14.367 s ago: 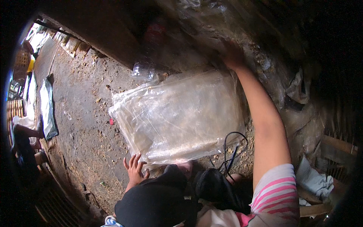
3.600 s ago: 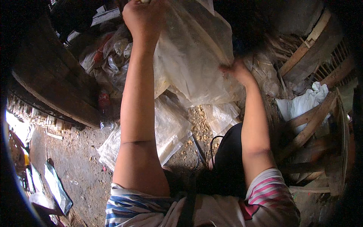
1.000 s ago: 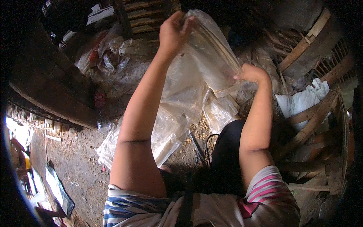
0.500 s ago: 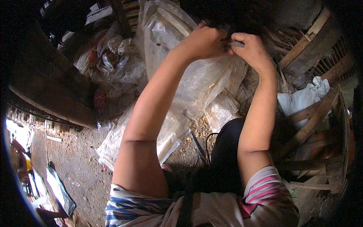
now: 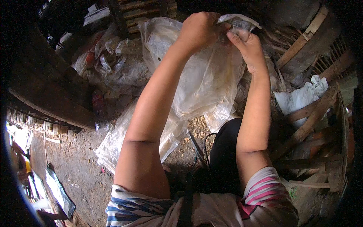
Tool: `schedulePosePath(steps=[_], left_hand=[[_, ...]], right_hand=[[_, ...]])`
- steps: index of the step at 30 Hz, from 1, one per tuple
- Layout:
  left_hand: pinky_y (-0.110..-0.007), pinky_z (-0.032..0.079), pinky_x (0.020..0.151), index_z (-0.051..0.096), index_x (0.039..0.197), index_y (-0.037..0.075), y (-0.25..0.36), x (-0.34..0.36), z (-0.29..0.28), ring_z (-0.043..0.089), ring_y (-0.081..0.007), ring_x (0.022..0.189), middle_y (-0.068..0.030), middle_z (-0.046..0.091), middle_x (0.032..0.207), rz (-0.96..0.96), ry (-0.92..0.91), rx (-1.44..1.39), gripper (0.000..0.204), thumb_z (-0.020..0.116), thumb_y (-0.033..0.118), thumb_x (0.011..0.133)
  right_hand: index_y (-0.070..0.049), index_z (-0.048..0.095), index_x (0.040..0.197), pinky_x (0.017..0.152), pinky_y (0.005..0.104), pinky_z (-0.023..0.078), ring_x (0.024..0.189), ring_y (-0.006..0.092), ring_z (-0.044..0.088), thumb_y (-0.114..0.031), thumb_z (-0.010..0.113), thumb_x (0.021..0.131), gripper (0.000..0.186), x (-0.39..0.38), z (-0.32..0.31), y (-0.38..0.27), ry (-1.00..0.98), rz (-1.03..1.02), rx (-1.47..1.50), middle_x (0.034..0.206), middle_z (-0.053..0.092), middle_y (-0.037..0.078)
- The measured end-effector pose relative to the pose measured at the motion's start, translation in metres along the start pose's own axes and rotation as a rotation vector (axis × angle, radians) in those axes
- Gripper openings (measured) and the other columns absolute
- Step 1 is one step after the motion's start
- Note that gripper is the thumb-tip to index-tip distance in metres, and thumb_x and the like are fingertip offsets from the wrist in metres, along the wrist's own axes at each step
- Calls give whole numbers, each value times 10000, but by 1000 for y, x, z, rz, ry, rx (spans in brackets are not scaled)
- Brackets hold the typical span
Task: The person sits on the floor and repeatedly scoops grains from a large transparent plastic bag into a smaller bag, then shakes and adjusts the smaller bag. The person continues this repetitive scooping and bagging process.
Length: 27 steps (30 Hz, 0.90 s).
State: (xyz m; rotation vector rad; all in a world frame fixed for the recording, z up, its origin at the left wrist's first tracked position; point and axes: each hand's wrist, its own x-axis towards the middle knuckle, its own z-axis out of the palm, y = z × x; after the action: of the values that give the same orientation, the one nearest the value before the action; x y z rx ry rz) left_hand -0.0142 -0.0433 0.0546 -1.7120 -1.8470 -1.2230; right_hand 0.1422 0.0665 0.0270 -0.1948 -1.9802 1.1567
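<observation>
A large clear plastic bag [image 5: 206, 81], dusty and wrinkled, hangs below both of my hands at the top of the head view. My left hand [image 5: 199, 30] is closed on its upper edge, with the fingertips turned away. Beside it, my right hand [image 5: 247, 47] pinches the bag's top between thumb and fingers, and a crumpled fold of plastic stands up above that grip. The bag's lower end hangs over more clear plastic sheets [image 5: 130, 132] lying on the ground in front of me.
A clear bottle with a red label [image 5: 99, 106] stands left of the sheets. Crumpled plastic [image 5: 113, 62] is heaped at the far left. To the right, a white sack [image 5: 302, 94] rests among wooden beams [image 5: 306, 125]. Crumbs [image 5: 198, 126] are scattered on the dirt floor [image 5: 81, 166].
Both hands have risen slightly, and the bag now hangs more spread beneath them. The right hand has opened out from the left, showing a fold of plastic at the top.
</observation>
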Motion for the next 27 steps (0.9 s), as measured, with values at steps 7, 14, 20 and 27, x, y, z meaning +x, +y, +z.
schedulePosePath(steps=[7,14,20,27], left_hand=[[-445,497,650,702,882,25,-13,-7,-7,604,-346,667,-220,633,729,-89,-19,-179,401,670,423,846],[-404,442,553,642,771,9,-1,-2,-7,541,-317,532,-191,595,619,-247,-34,-74,297,642,279,894],[-454,433,552,628,731,19,-21,-8,-13,558,-387,561,-224,587,638,-155,53,32,426,626,412,898],[-469,435,565,645,735,16,-18,-4,-13,584,-397,600,-227,588,642,-214,7,86,426,645,414,886]], right_hand=[[-14,636,1180,909,280,434,984,130,596,-147,671,875,334,-5,-33,-4,-185,118,-106,1082,669,42],[-25,643,1169,865,296,458,933,146,601,-273,719,872,394,5,-5,27,-192,185,-324,1043,681,33],[14,662,1097,828,304,464,865,143,585,-277,717,868,374,-22,-31,27,-501,444,-613,962,691,31],[22,655,1109,899,285,450,1006,151,601,-233,737,837,381,8,-6,27,-297,443,-476,1042,683,77]])
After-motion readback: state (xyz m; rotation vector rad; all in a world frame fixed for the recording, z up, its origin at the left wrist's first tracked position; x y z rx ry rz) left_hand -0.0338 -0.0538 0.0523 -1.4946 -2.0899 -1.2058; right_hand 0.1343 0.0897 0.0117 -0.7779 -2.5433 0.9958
